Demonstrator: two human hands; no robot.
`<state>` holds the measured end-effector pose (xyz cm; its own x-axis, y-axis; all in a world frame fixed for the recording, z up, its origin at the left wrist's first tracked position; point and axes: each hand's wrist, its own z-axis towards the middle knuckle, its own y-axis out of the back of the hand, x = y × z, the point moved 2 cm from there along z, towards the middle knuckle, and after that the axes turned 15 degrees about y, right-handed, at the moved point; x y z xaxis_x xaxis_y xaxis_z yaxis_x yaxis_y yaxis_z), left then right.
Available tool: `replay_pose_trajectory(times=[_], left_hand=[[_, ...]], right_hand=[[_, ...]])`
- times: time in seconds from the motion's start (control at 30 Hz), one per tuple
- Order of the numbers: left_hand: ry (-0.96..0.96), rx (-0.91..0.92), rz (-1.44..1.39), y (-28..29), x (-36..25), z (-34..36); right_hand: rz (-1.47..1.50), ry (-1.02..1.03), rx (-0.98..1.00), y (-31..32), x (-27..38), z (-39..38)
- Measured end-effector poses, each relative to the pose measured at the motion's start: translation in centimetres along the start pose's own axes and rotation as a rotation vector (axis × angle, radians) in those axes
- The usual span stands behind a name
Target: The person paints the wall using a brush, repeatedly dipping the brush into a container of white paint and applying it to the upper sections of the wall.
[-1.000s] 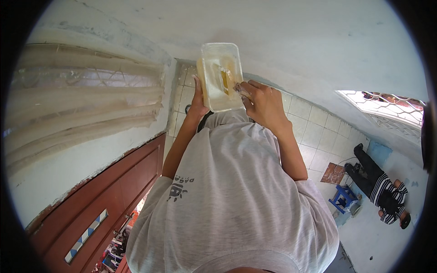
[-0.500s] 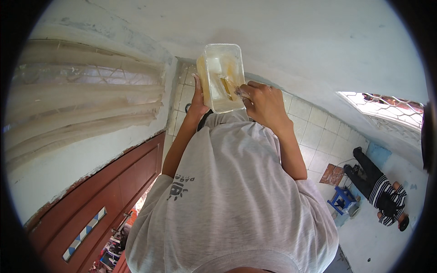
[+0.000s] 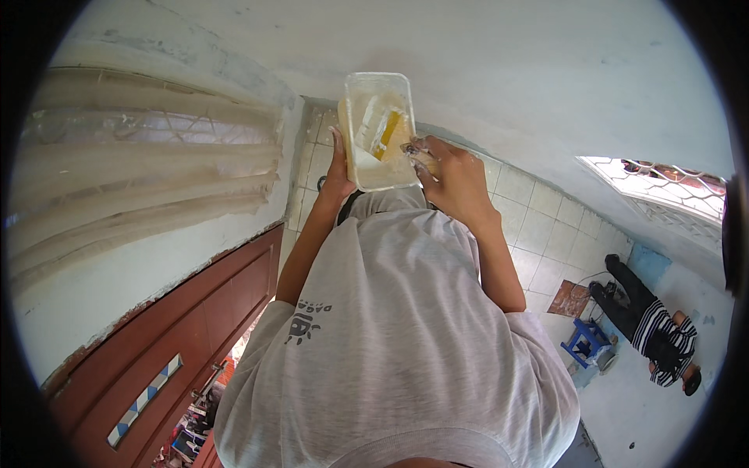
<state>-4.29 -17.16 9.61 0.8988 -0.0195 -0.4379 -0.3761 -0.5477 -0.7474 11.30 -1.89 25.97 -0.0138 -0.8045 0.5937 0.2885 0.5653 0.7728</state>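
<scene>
Tub (image 3: pixel 378 87) sits grasped in your left hand (image 3: pixel 337 183), thumb (image 3: pixel 338 147) along its left wall, other fingers hidden. Your right hand (image 3: pixel 459 179) clenches a tool (image 3: pixel 411 149), fingers just beside the tub's right rim.

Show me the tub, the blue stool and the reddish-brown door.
Tub (image 3: pixel 382 86): head view, on its inner far wall.
Blue stool (image 3: pixel 594 335): head view, on its frame.
Reddish-brown door (image 3: pixel 183 331): head view, on its panel.
</scene>
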Motion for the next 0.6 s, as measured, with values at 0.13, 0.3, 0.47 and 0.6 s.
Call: replay_pose_trajectory(times=[0.13,0.3,0.47,0.6], left_hand=[[-0.064,0.142,-0.128,0.4,-0.4,-0.4],[-0.089,0.135,-0.121,2.3,-1.0,-0.5],[-0.107,0.121,-0.1,3.2,-2.3,-0.9],[-0.073,0.016,-0.11,2.9,-4.6,-1.3]], right_hand=[[0.293,-0.177,-0.013,1.4,-0.3,0.1],[0.577,-0.212,-0.09,1.1,-1.3,-0.6],[0.982,-0.234,-0.148,-0.6,-2.5,-1.0],[1.337,-0.218,-0.317,-3.3,-2.1,-0.3]])
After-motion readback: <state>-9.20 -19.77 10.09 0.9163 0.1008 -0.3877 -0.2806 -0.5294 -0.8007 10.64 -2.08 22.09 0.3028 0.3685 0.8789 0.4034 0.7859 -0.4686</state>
